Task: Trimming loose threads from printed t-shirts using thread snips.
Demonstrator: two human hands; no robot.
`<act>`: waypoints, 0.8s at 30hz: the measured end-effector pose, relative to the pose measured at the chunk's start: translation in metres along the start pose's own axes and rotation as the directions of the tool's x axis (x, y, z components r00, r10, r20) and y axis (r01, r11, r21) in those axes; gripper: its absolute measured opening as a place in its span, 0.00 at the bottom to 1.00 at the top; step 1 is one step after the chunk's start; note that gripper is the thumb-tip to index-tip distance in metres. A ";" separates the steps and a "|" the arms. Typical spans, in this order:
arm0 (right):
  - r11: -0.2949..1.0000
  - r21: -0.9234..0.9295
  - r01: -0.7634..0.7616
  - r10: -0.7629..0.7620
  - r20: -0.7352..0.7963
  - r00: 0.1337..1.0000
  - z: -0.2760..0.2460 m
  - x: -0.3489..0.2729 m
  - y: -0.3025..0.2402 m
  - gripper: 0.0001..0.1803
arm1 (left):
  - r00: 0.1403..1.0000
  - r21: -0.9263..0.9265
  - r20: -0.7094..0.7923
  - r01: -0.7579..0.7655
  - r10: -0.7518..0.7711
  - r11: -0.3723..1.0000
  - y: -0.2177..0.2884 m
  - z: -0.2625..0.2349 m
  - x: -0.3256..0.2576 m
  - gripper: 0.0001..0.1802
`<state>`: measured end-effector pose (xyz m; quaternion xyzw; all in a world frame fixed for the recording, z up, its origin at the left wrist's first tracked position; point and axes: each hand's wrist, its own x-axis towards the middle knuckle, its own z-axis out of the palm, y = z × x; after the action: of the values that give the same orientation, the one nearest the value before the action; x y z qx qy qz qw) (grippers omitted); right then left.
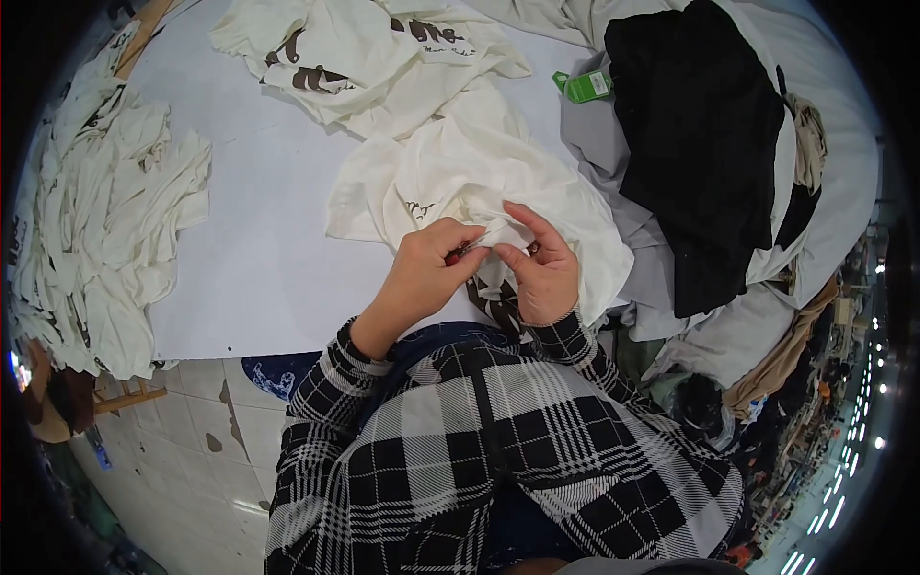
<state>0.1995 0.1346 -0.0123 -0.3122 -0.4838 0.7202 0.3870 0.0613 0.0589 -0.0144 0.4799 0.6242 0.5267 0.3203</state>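
A cream printed T-shirt (450, 158) lies rumpled at the table's near edge, partly hanging over it. My left hand (422, 273) is closed, pinching a fold of its fabric between thumb and forefinger. Something small, red and dark shows beneath those fingers; its kind is hidden. Close beside it, my right hand (544, 273) grips the same gathered fold with the thumb, its forefinger raised along the cloth. Part of the shirt's dark print shows below the hands.
More cream printed shirts (374, 48) are heaped at the far side of the white table (268, 211). On the left lies a big cream garment pile (115, 211). A black garment (700, 144) rests over grey cloth at right, near a green tag (586, 87).
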 end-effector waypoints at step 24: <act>0.864 -0.501 0.052 0.047 0.183 0.982 -0.009 0.004 0.001 0.11 | 0.989 0.085 -0.049 -0.133 0.138 0.987 0.013 0.003 -0.003 0.05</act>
<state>0.2045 0.1423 -0.0165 -0.3318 -0.6899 0.5948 0.2452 0.0681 0.0567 -0.0029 0.5195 0.6197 0.5341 0.2467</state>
